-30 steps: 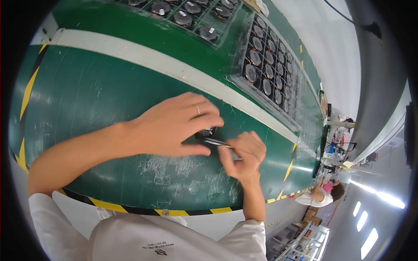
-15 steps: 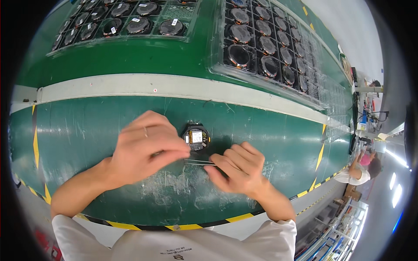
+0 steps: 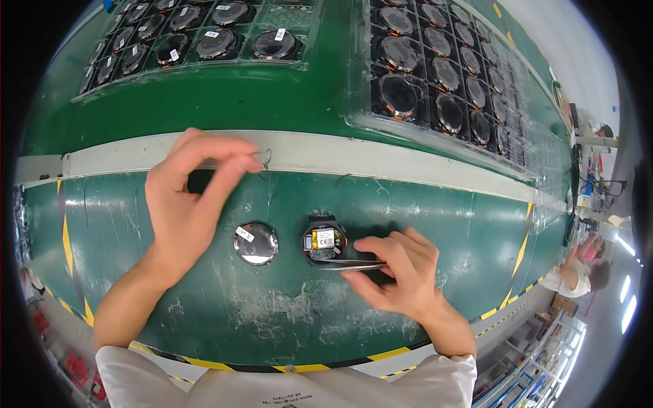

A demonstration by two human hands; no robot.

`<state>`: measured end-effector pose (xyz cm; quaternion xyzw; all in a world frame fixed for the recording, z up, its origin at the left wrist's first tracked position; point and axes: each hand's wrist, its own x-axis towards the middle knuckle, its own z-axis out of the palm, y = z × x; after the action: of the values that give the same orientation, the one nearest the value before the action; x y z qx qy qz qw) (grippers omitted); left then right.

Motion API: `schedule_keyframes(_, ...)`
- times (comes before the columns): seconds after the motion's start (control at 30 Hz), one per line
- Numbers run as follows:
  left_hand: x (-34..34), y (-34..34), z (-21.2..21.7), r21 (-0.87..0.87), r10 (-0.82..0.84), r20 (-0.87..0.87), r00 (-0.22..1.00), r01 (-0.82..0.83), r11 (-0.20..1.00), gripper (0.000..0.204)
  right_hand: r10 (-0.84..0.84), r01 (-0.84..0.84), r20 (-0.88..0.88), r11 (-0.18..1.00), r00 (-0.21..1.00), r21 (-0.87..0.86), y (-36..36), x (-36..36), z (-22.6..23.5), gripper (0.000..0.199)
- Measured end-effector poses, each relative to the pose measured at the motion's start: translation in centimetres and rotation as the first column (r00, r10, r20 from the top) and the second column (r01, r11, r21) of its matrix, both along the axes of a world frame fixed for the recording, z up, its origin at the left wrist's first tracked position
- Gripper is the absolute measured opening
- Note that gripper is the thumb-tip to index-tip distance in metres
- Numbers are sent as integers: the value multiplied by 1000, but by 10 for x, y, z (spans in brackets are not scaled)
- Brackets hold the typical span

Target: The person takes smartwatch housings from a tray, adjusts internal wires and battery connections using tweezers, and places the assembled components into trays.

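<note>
My right hand (image 3: 401,272) is closed on a pair of metal tweezers (image 3: 350,264). The tweezers' tips reach over the lower edge of a round black watch case (image 3: 324,241), which lies with its insides exposed. A white-labelled battery (image 3: 325,239) shows inside the case. To the left of the case, a round glossy watch screen part (image 3: 256,243) with a small white sticker lies on the green mat. My left hand (image 3: 194,197) is raised by the pale rail, thumb and forefinger brought together. Whatever is between those fingertips, if anything, I cannot make out; thin dark strands (image 3: 266,160) show beside them.
Beyond the pale rail (image 3: 306,152), a clear tray (image 3: 204,66) of round watch parts stands at the far left. Another clear tray (image 3: 360,122) with several rows of them is at the far right. A person (image 3: 579,268) is at the right edge.
My left hand has moved up and left, away from the watch case, uncovering the round screen part. The tweezers in my right hand now reach over the case's lower edge. The view has shifted slightly.
</note>
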<state>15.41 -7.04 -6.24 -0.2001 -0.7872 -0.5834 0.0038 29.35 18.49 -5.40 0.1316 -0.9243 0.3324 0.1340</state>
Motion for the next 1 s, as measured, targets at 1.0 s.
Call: schedule_keyframes(1.0, 12, -3, 8, -127, -183, -240, 953, 157, 979, 16, 88, -89, 39, 996, 995, 18, 0, 1, 5, 24)
